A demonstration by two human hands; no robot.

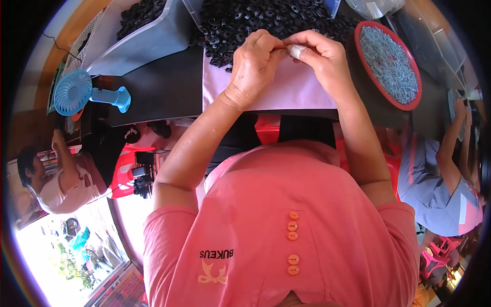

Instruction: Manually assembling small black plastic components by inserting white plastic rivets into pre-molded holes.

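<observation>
My left hand (254, 65) and my right hand (327, 60) meet above a pale pink cloth (291, 94) on the dark table. The fingertips of both are pinched together. Whatever sits between them is too small and too covered to make out. A whitish wrap (296, 50) covers the tip of my right thumb. Just beyond my fingers lies a large heap of small black ring-like parts (266, 18), spilling onto the cloth's far edge. To the right of my right hand is a red oval basin (418, 87) filled with small shiny silvery pieces (388, 64).
At the far left stands a translucent bin (148, 48) holding more black parts. A small blue fan (74, 92) lies on the table's left side. A clear plastic bag (376, 7) is behind the basin. Other people (66, 179) sit at left and right (442, 179).
</observation>
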